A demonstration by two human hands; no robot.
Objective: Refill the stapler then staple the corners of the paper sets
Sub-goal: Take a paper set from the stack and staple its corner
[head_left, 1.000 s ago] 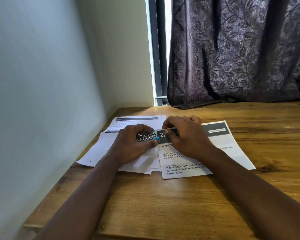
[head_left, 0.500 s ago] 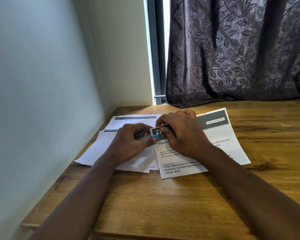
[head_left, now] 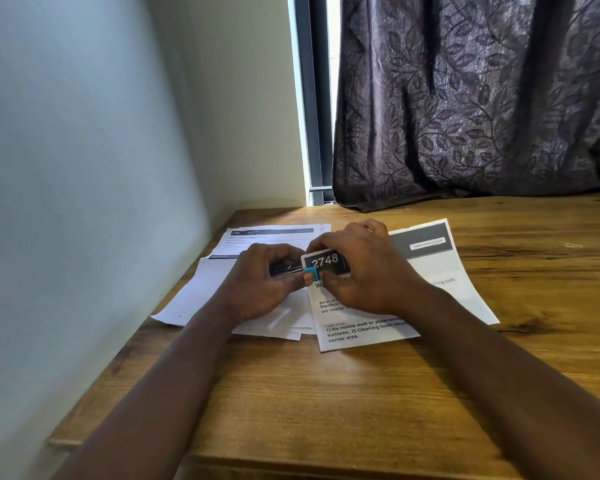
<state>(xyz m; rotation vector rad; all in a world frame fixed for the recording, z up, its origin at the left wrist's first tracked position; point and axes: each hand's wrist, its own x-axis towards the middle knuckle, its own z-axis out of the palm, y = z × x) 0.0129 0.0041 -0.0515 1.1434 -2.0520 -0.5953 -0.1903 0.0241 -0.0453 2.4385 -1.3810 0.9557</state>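
Note:
A small black stapler (head_left: 288,268) with a blue tip lies mostly hidden inside my left hand (head_left: 260,285), which is shut on it. The blue tip meets the upper left corner of a printed paper set (head_left: 430,282) marked 2748. My right hand (head_left: 364,271) pinches that raised corner and holds it against the stapler. A second pile of white paper sets (head_left: 257,237) lies under and behind my left hand, close to the wall.
The wooden table (head_left: 326,403) runs along a pale wall (head_left: 84,202) on the left. A dark patterned curtain (head_left: 471,98) hangs at the back and rests on the table's far edge. The table's front edge is near my forearms.
The corner of the printed paper set has been lifted and drawn a little to the left, so the number 2748 now shows fully. Both hands stay together at the stapler.

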